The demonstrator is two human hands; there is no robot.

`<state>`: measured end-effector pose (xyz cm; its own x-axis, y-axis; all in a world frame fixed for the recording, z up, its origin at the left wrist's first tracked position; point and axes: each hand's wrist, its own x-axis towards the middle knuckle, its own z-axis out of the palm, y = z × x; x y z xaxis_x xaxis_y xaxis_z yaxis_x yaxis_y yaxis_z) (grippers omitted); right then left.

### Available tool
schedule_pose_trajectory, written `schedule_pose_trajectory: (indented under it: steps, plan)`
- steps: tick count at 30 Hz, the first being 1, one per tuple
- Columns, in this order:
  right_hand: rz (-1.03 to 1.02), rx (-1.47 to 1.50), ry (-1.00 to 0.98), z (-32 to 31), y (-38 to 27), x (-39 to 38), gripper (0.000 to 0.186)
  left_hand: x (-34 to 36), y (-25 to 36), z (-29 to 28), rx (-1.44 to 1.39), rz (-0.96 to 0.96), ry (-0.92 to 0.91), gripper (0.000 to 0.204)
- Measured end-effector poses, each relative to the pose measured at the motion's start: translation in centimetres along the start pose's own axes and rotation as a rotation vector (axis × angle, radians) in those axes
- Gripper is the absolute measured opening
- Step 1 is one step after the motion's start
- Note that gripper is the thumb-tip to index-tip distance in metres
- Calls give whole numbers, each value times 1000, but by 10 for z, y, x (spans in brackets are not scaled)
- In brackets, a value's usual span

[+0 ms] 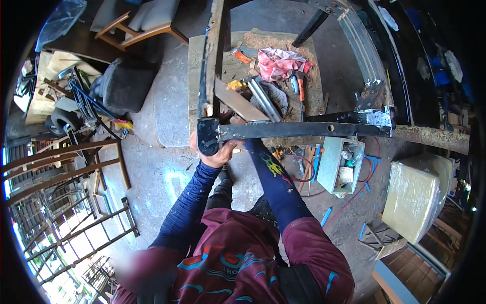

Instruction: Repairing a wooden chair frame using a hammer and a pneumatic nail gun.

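Note:
My left hand (216, 156) grips the lower left corner (207, 136) of a worn black wooden frame, its thumb showing below the front rail (298, 130). My right forearm (268, 167) reaches up under that rail, and the hand is hidden behind it. A loose brown board (235, 101) lies slanted inside the frame, beside metal strips (263, 99) and a yellow tool (237, 86). Farther back on the wooden work table (197, 61) are a pink-and-white rag (278, 63), an orange-handled tool (302, 93), a small blue item (293, 84) and wood shavings.
Below the table's right side are a grey bin (329, 162) of items, a red hose (341, 213) and scattered offcuts. A wrapped foam block (412, 197) stands at the right. Wooden chair frames (61, 157), a dark cushioned piece (126, 83) and stacked scrap crowd the left.

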<state>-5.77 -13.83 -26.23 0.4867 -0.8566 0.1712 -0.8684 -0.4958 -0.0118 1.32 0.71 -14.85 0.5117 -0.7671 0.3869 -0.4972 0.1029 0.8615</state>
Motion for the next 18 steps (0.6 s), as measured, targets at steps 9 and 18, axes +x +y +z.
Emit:
schedule_pose_trajectory:
  steps: [9, 18]
  plan:
    - [-258, 406, -101, -150, 89, -23, 53, 47, 73, -13, 68, 33, 164, 107]
    - [-28, 524, -490, -295, 147, -150, 49, 61, 78, -9, 6, 79, 200, 108]
